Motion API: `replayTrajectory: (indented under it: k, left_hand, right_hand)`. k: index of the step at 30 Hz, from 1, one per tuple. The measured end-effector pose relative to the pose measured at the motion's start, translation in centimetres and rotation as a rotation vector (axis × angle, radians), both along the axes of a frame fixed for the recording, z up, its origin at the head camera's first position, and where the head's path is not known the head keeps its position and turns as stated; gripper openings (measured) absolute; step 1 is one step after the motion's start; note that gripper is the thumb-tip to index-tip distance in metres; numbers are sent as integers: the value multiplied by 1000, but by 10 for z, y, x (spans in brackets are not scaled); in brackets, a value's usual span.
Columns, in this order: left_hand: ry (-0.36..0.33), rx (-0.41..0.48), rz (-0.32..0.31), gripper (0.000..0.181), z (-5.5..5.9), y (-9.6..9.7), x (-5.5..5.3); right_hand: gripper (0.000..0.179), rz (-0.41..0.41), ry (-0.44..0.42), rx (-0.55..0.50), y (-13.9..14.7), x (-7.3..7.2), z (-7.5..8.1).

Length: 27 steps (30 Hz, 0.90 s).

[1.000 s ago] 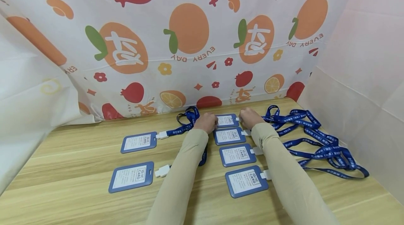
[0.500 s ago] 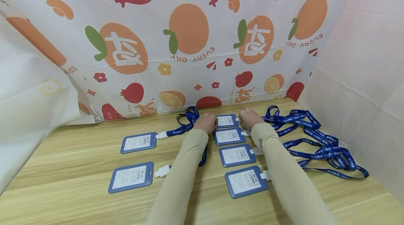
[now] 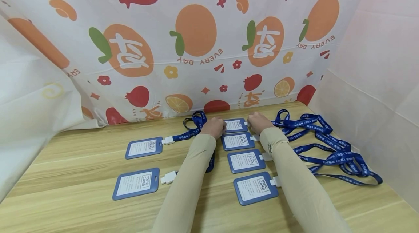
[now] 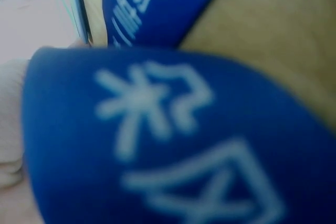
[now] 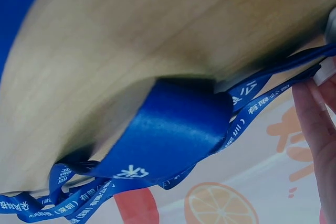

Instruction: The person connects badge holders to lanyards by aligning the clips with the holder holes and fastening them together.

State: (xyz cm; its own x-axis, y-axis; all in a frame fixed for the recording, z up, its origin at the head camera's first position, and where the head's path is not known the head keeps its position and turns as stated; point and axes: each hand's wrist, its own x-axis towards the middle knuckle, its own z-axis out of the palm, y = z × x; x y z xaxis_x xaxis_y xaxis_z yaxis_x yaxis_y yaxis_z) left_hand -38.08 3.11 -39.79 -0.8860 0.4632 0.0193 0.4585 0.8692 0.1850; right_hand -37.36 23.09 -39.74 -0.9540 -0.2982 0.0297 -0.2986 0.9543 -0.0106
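Next to nothing has changed in the last sec: both hands stay at the farthest ID card (image 3: pixel 236 125), top of the R column on the surface (image 3: pixel 82 160), w/ three nearer cards (image 3: pixel 239 141) below it. The right hand (image 3: pixel 259 122) pinches the white clip (image 5: pixel 326 72) at that card's right end. The left hand (image 3: pixel 213 127) has bent fingers at its left edge; gripping or just resting, can't tell, as the L wrist view is mostly blurred blue strap (image 4: pixel 168 103). No card has visibly shifted, so prob. a steadying hold or v. fine adjustment.
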Motion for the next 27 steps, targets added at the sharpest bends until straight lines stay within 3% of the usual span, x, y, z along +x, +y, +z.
replayTrajectory:
  k: [27]
  left_hand:
    - [-11,-8,-2,13,0,0,-1]
  right_hand:
    - [17,10,-4,0,0,-2,0]
